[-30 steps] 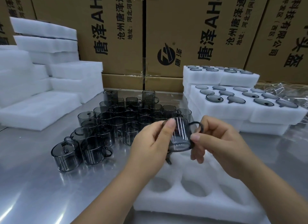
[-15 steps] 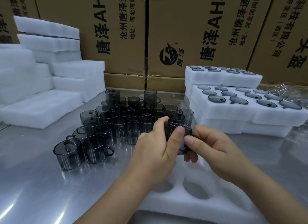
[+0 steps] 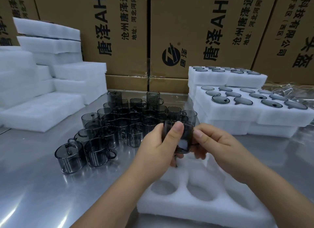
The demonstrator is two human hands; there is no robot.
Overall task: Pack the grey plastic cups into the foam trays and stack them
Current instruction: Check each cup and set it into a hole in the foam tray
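Observation:
Both hands hold one grey see-through cup (image 3: pixel 184 139) just above the far end of a white foam tray (image 3: pixel 195 210) with round empty holes. My left hand (image 3: pixel 158 148) grips the cup's left side, thumb across its front. My right hand (image 3: pixel 215 146) pinches its right side near the handle. Several more grey cups (image 3: pixel 122 124) stand bunched on the steel table to the left, two of them stacked taller at the back.
Filled foam trays (image 3: pixel 237 114) with cups set in their holes are stacked at the right. Empty foam trays (image 3: pixel 42 112) are piled at the left. Brown cardboard boxes (image 3: pixel 195 32) wall off the back. Crumpled clear plastic (image 3: pixel 288 92) lies at far right.
The cup has come down and turned from lying sideways to nearly upright, closer to the tray. Both hands kept hold of it and moved lower.

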